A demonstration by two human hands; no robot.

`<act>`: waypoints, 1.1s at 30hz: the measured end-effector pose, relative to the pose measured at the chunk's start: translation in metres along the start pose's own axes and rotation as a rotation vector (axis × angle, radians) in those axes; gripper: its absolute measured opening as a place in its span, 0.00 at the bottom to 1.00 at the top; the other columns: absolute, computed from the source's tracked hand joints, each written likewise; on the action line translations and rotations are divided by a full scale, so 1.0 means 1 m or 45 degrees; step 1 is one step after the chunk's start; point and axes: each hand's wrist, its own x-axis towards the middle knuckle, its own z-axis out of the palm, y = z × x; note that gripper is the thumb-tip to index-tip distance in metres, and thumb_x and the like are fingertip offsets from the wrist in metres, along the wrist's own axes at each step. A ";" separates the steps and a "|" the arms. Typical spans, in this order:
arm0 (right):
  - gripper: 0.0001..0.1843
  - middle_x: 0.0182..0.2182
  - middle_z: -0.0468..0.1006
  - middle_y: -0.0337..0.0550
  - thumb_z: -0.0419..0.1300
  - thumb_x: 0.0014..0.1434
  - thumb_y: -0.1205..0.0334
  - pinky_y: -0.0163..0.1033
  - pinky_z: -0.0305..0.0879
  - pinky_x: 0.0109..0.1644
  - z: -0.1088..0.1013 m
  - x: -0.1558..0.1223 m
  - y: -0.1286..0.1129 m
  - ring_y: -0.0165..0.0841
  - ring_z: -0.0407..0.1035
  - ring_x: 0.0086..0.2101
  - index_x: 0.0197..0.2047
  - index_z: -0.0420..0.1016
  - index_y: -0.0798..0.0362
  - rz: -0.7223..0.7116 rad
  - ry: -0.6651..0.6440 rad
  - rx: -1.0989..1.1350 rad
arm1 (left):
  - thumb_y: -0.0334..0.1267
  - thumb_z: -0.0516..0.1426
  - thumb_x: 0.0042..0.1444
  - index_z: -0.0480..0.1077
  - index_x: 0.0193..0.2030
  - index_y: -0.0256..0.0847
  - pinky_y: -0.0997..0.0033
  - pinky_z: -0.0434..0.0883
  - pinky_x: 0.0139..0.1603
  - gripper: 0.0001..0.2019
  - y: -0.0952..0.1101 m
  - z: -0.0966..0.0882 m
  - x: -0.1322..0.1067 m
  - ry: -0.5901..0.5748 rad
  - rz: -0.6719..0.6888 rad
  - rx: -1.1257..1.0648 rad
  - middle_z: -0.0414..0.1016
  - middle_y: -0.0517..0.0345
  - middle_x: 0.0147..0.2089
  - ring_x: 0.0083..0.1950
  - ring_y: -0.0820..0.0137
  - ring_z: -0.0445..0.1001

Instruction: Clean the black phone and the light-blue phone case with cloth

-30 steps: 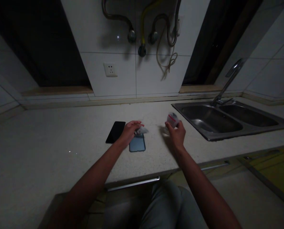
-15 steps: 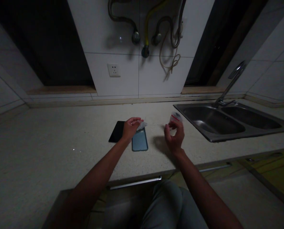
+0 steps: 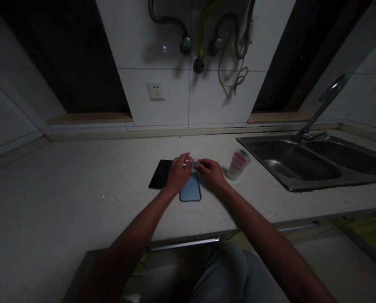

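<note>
My left hand [image 3: 179, 173] is closed, its fingertips pinching a small white crumpled piece that looks like tissue [image 3: 194, 162]. From the other side my right hand [image 3: 212, 170] pinches the same piece, so the two hands nearly meet. Just below them lies a blue phone case [image 3: 190, 189], its top end partly hidden by the fingers. A flat black phone or small tablet [image 3: 160, 174] rests to the left, partly under my left hand. Right of my right hand stands a clear plastic cup with red print [image 3: 238, 164].
The pale countertop [image 3: 124, 168] runs along a tiled wall. At the right is a steel double sink [image 3: 289, 164] with a tap [image 3: 322, 103]. A power socket [image 3: 156, 91] and several hoses with valves [image 3: 199, 64] are on the wall.
My right hand has moved left from the cup to the white piece, leaving the cup standing. The camera view has shifted slightly left.
</note>
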 end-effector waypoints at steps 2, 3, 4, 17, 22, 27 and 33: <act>0.20 0.29 0.78 0.43 0.64 0.50 0.48 0.36 0.63 0.30 -0.002 -0.003 0.000 0.31 0.66 0.26 0.38 0.79 0.57 0.046 0.060 0.019 | 0.43 0.49 0.66 0.68 0.56 0.33 0.56 0.65 0.58 0.19 0.001 -0.005 -0.002 -0.021 0.023 0.391 0.75 0.42 0.49 0.54 0.57 0.71; 0.20 0.29 0.77 0.43 0.63 0.51 0.48 0.36 0.63 0.30 -0.004 -0.005 0.000 0.31 0.66 0.27 0.37 0.78 0.57 0.060 0.097 -0.003 | 0.42 0.49 0.65 0.69 0.55 0.32 0.54 0.64 0.58 0.19 0.001 -0.007 -0.003 -0.064 0.001 0.551 0.75 0.39 0.49 0.55 0.55 0.69; 0.19 0.29 0.77 0.43 0.62 0.52 0.47 0.36 0.62 0.30 -0.006 -0.006 0.000 0.32 0.66 0.27 0.36 0.78 0.56 0.070 0.140 -0.043 | 0.41 0.50 0.64 0.70 0.52 0.31 0.52 0.65 0.56 0.17 0.001 -0.008 -0.005 -0.117 -0.041 0.673 0.74 0.37 0.49 0.55 0.52 0.68; 0.19 0.29 0.71 0.37 0.64 0.45 0.50 0.38 0.69 0.27 0.001 -0.001 0.012 0.31 0.69 0.26 0.36 0.65 0.52 0.358 0.424 0.298 | 0.29 0.66 0.37 0.65 0.24 0.42 0.51 0.60 0.60 0.13 -0.009 -0.007 -0.005 0.013 -0.593 -0.095 0.73 0.45 0.33 0.60 0.43 0.67; 0.14 0.27 0.71 0.38 0.63 0.44 0.55 0.38 0.68 0.32 0.002 -0.002 0.011 0.32 0.68 0.28 0.31 0.66 0.53 0.389 0.412 0.237 | 0.32 0.64 0.37 0.71 0.37 0.38 0.66 0.70 0.34 0.16 -0.006 -0.005 0.006 -0.108 -0.857 -0.442 0.73 0.55 0.26 0.31 0.61 0.75; 0.12 0.26 0.72 0.38 0.60 0.47 0.54 0.37 0.62 0.34 0.003 -0.007 0.005 0.31 0.66 0.28 0.30 0.68 0.53 0.255 0.385 0.006 | 0.33 0.63 0.38 0.71 0.32 0.35 0.74 0.67 0.27 0.11 -0.006 0.002 0.007 -0.019 -0.927 -1.084 0.72 0.58 0.25 0.25 0.74 0.70; 0.13 0.29 0.72 0.38 0.59 0.53 0.51 0.36 0.62 0.34 0.008 -0.017 -0.010 0.31 0.66 0.28 0.34 0.67 0.52 0.039 0.261 0.003 | 0.30 0.64 0.38 0.72 0.29 0.33 0.74 0.70 0.37 0.09 -0.008 0.018 0.002 -0.156 -0.933 -1.534 0.74 0.57 0.29 0.31 0.74 0.72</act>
